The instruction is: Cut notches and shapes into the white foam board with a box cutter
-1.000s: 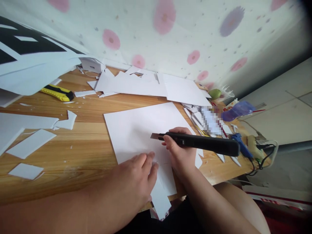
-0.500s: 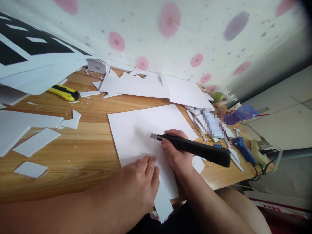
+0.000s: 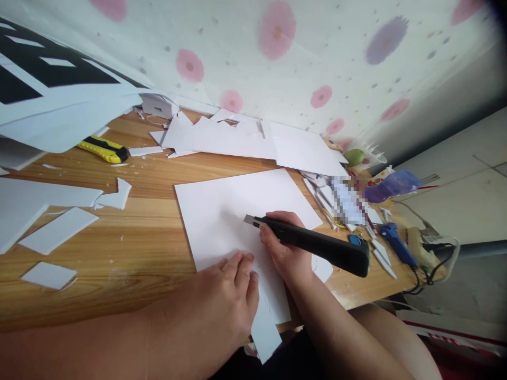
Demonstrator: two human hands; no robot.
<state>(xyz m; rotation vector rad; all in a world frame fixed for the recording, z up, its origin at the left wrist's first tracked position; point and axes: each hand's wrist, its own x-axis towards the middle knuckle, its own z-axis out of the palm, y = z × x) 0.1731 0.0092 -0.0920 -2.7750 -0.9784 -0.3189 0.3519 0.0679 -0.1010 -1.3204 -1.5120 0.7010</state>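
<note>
Gripping a black cutter [image 3: 320, 245], the right hand [image 3: 291, 256] hides some white board [image 3: 214, 211], the flattened left hand [image 3: 229, 295] covering more.

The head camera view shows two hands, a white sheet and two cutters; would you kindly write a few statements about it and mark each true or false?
1. The right hand holds a black cutter. True.
2. That cutter is fully retracted. False: its blade sticks out.
3. The left hand rests on a white sheet. True.
4. A yellow-and-black cutter lies on the wooden table. True.
5. Both hands grip the black cutter. False: only the right hand does.
</note>
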